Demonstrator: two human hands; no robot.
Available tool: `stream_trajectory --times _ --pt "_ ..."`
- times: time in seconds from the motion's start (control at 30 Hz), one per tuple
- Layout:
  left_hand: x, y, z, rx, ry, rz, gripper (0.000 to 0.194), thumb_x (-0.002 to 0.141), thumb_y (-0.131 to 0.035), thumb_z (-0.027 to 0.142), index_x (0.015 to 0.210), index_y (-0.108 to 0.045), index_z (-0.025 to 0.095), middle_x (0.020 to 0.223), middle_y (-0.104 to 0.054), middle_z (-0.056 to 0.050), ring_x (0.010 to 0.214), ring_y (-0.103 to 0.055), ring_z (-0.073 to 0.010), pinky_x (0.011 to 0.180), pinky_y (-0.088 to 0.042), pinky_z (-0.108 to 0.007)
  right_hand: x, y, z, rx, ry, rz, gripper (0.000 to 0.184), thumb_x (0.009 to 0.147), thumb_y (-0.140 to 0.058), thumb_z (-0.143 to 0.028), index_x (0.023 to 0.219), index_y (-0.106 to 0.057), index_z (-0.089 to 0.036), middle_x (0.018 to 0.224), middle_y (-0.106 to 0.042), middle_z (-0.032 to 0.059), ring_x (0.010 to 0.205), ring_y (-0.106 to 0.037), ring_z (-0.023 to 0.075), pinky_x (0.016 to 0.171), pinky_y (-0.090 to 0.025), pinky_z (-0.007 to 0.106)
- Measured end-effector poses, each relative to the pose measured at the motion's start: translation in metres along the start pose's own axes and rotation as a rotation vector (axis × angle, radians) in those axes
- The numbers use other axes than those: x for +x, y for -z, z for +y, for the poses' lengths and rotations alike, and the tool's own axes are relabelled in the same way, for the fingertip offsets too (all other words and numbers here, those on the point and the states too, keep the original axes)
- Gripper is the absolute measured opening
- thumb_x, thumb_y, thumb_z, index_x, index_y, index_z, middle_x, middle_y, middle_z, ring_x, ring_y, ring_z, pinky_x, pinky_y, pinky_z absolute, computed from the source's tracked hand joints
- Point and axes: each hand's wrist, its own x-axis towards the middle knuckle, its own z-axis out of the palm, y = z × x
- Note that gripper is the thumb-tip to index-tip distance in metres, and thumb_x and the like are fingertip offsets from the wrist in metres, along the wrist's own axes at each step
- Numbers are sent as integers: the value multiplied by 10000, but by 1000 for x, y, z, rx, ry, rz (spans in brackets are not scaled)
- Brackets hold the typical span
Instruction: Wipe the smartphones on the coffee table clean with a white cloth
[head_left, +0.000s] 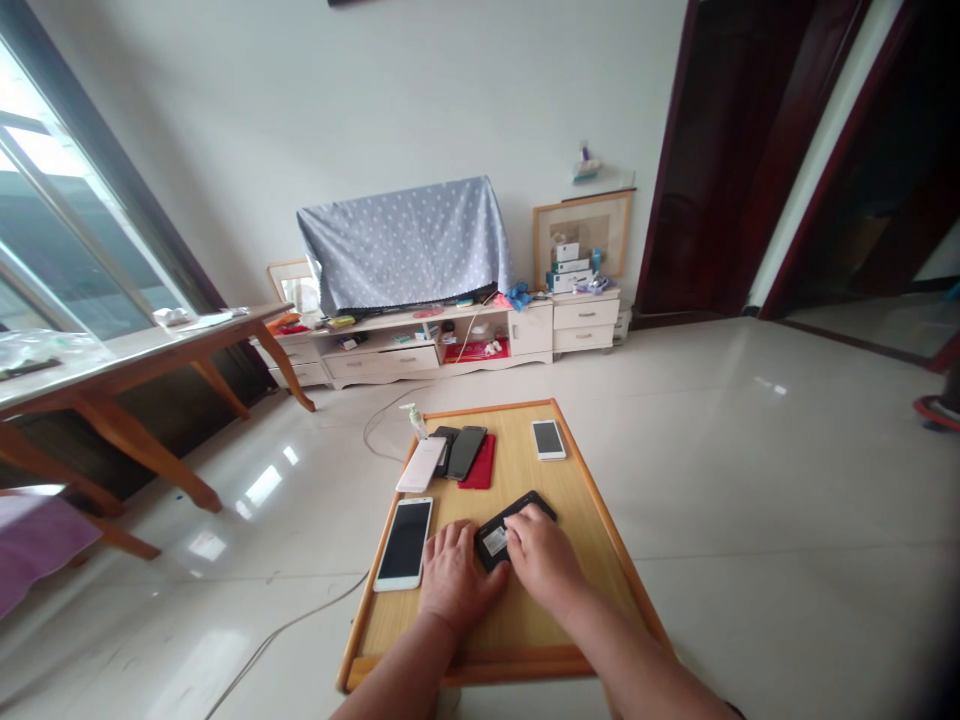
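Note:
A black mobile phone (491, 528) lies slanted on the small wooden table (577, 620), its back side up with a white label showing. My left hand (459, 580) steadies its left end, with the thumb along the near edge and the fingers bent by the corner. Over the phone's right half, my right hand (546, 555) is closed, its fingertips pressed to the back near the label. Whatever those fingertips may hold is hidden. Beside my left hand rests a large white phone (403, 545), dark screen up.
Farther back on the table are a pale pink phone (421, 465), a dark phone (466, 453), a red one (484, 465), a small white phone (548, 439) and a pump bottle (417, 421). A cable (277, 632) runs over the floor at left. A TV cabinet (390, 362) lines the wall.

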Motion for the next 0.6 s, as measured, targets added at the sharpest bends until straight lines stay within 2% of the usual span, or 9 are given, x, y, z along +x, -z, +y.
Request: stream_trajectory --times 0.1,0.2,0.3,0.43,0.53,0.6 --pt "0 1 0 -2 -6 -3 494 808 -586 555 1214 -588 274 1320 -590 -63 1260 -486 -269 1113 -272 -411 -4 -9 -2 59 85 -27 186 925 -505 -183 905 -685 -226 993 -616 61 941 -587 185 826 -423 258" --pt "0 3 0 -1 -5 -13 535 757 -640 533 1219 -589 269 1318 -590 -65 1263 -479 -276 1110 -278 -407 7 -11 15 85 -5 4 185 925 -495 -170 881 -670 -212 992 -609 56 862 -592 163 779 -432 250" --pt "1 4 0 -10 4 -16 538 740 -653 525 1212 -593 274 1320 -589 -64 1256 -480 -279 1107 -280 -411 22 -8 36 97 -128 101 157 908 -523 -174 974 -661 -210 1019 -606 57 856 -602 164 760 -439 249" --pt "1 4 -1 -20 10 -17 534 739 -653 535 1203 -596 277 1320 -589 -60 1256 -479 -279 1108 -276 -414 27 -1 43 165 -127 174 202 928 -505 -218 1065 -652 -230 1044 -620 50 892 -620 165 782 -447 250" --pt "2 4 -2 -21 5 -14 538 740 -652 537 1207 -596 276 1322 -588 -62 1261 -476 -281 1109 -274 -414 22 7 40 73 -145 202 222 937 -531 -307 1115 -652 -248 1066 -623 57 949 -613 189 752 -429 262" --pt "2 3 -2 -19 3 -14 542 743 -650 534 1214 -592 273 1321 -588 -65 1264 -475 -282 1111 -273 -412 20 12 40 -16 -161 164 234 906 -593 -343 1111 -661 -253 1070 -619 64 943 -607 201 705 -404 265"
